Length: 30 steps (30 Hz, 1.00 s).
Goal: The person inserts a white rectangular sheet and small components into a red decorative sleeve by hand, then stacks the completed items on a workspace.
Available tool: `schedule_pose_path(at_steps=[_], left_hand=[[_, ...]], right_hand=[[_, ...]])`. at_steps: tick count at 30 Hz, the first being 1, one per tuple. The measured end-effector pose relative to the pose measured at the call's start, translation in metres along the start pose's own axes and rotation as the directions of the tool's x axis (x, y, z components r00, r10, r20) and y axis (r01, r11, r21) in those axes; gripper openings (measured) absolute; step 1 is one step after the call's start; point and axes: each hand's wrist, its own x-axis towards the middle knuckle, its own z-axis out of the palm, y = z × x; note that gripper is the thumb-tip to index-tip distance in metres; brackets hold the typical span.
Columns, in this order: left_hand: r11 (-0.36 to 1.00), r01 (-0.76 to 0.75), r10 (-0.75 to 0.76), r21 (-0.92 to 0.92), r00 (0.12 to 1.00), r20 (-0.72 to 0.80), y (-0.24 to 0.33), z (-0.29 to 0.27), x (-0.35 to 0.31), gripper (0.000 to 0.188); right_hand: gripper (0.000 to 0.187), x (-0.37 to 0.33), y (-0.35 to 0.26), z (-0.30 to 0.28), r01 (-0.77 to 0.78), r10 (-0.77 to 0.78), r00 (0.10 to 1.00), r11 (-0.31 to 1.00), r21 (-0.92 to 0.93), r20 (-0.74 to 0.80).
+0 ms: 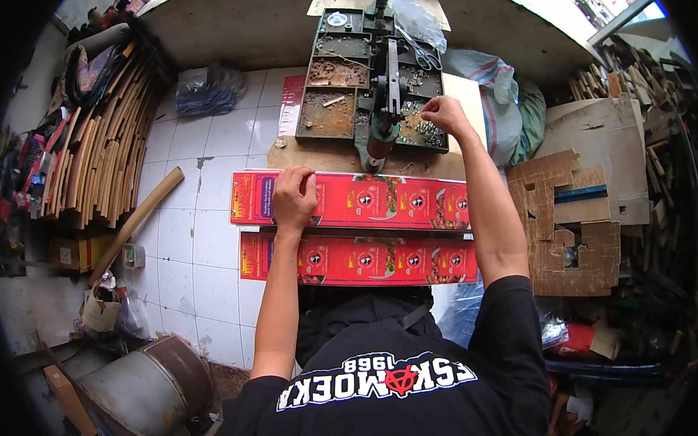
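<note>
A long red printed strip point(336, 201) lies across the work surface in front of me, at the foot of a dark green hand press point(387, 95). On its left part rests my left hand point(294, 200), fingers curled inward; whatever they may hold is hidden. My right hand point(445, 115) is raised over the right side of the press's compartment tray point(321, 141), with fingertips pinched together. Too small to make out is anything between them. Small metal eyelets point(421, 133) lie in the compartment below that hand. Closer to my body is a second red printed strip point(362, 271), parallel to the first.
Scissors point(426, 58) and a clear plastic bag point(417, 20) lie at the tray's far right. Wooden boards point(107, 141) lean at the left, near a cardboard tube point(143, 214). Cut brown boards point(539, 226) and sacks point(487, 88) stand at the right. A metal drum point(143, 388) is at lower left.
</note>
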Motion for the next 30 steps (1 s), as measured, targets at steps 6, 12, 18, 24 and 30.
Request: schedule_pose_path(at_steps=[6,12,18,24,30], left_hand=[[1.000,0.029,-0.029,0.006,0.999,0.021,0.000,-0.001,-0.001,0.010],[1.000,0.013,-0.013,0.004,1.000,0.010,-0.001,0.000,0.000,0.010],[1.000,0.026,-0.026,-0.001,1.000,0.016,-0.001,-0.001,-0.001,0.011],[1.000,0.021,-0.021,-0.001,1.000,0.006,0.000,0.001,0.000,0.010],[1.000,0.015,-0.015,0.000,1.000,0.000,0.001,-0.001,0.000,0.010]], right_hand=[[0.021,-0.001,-0.005,0.005,-0.039,0.039,0.999,0.999,0.000,0.008],[0.019,-0.002,-0.003,0.012,-0.032,0.033,0.999,0.999,0.036,-0.025],[0.018,-0.004,-0.010,0.022,-0.034,0.034,0.996,0.999,0.000,-0.077],[0.018,-0.005,-0.006,0.023,-0.064,0.061,0.995,0.998,-0.030,-0.078],[0.018,-0.010,-0.014,0.023,-0.058,0.054,0.994,0.997,-0.042,-0.092]])
